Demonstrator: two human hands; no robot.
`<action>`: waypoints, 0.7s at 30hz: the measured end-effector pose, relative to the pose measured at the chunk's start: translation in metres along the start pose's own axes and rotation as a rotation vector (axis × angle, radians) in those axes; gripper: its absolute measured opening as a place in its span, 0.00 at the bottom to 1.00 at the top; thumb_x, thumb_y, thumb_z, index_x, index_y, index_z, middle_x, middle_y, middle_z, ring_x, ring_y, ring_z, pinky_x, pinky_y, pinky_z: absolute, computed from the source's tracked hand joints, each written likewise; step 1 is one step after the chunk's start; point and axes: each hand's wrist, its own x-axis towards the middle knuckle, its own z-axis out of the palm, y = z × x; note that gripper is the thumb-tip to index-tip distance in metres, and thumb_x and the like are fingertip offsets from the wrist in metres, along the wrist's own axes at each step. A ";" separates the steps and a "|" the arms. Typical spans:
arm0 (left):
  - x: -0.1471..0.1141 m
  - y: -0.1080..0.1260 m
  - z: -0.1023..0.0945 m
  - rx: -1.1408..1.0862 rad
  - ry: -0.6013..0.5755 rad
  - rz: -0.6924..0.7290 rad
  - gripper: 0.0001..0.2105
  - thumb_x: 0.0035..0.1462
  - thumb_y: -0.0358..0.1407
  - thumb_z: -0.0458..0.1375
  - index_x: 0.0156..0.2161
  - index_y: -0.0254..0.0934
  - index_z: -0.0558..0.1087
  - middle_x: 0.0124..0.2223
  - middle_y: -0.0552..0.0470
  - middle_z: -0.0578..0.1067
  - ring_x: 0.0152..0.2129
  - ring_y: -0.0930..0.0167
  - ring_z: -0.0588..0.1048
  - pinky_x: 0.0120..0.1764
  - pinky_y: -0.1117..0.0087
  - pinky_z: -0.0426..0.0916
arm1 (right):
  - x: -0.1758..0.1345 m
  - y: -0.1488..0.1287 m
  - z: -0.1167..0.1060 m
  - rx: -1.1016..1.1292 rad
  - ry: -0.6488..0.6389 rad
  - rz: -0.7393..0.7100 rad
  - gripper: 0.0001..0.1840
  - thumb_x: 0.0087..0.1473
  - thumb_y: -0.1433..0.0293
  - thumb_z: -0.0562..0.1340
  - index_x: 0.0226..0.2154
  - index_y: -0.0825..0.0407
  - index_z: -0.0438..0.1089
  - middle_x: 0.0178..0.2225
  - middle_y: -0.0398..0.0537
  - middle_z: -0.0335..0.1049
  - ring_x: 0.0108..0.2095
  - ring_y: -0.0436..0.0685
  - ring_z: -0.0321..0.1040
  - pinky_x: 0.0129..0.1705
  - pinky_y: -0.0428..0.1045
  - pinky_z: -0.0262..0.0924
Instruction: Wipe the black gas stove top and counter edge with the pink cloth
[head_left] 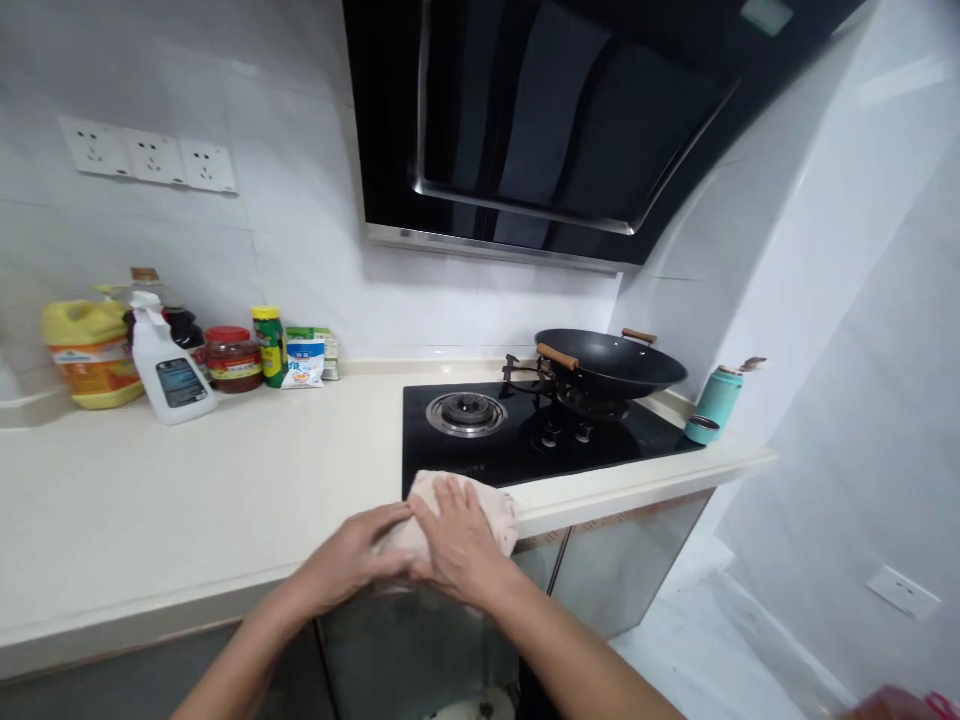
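Observation:
A pale pink cloth [491, 508] lies bunched over the front edge of the counter, at the near left corner of the black gas stove [525, 455]. My right hand [461, 545] presses on top of it, fingers stretched forward and thumb against the fabric. From the left, my left hand [356, 560] grips the cloth's near side, with thumb and fingers around a fold. The two hands almost meet over the cloth. Part of the fabric is hidden beneath them.
A black wok [611, 362] with wooden handles sits on the right burner, under the range hood [540, 120]. A teal container [718, 400] stands right of the stove. Along the left wall are a spray bottle [171, 370], a yellow jug [90, 350], a red-lidded jar [232, 358] and seasoning packets [305, 362].

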 end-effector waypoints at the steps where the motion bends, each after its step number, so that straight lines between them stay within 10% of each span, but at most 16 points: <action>1: -0.005 -0.010 -0.011 -0.032 0.088 -0.060 0.29 0.56 0.53 0.57 0.58 0.43 0.74 0.61 0.48 0.75 0.56 0.57 0.74 0.59 0.58 0.67 | 0.012 -0.006 0.000 0.038 -0.014 -0.036 0.45 0.59 0.41 0.56 0.69 0.49 0.53 0.70 0.64 0.49 0.70 0.75 0.42 0.67 0.71 0.40; 5: -0.017 -0.047 -0.035 0.037 0.416 -0.290 0.30 0.55 0.57 0.53 0.51 0.37 0.78 0.54 0.43 0.79 0.52 0.56 0.77 0.57 0.58 0.70 | 0.062 -0.003 -0.001 0.141 -0.122 -0.116 0.35 0.65 0.43 0.47 0.62 0.46 0.64 0.68 0.59 0.54 0.68 0.69 0.48 0.66 0.68 0.45; 10: -0.019 -0.060 -0.030 0.200 0.434 -0.360 0.29 0.56 0.57 0.50 0.49 0.39 0.78 0.53 0.45 0.81 0.51 0.56 0.77 0.56 0.59 0.70 | 0.091 0.059 -0.012 0.081 -0.145 0.035 0.26 0.69 0.52 0.47 0.59 0.44 0.68 0.61 0.51 0.65 0.60 0.61 0.60 0.61 0.59 0.52; 21: -0.018 -0.063 -0.020 0.426 0.361 -0.330 0.27 0.59 0.56 0.47 0.51 0.44 0.78 0.57 0.48 0.78 0.58 0.55 0.72 0.58 0.55 0.65 | -0.058 0.213 -0.073 -0.147 0.001 0.352 0.25 0.67 0.68 0.47 0.60 0.51 0.67 0.64 0.52 0.65 0.64 0.60 0.57 0.65 0.58 0.45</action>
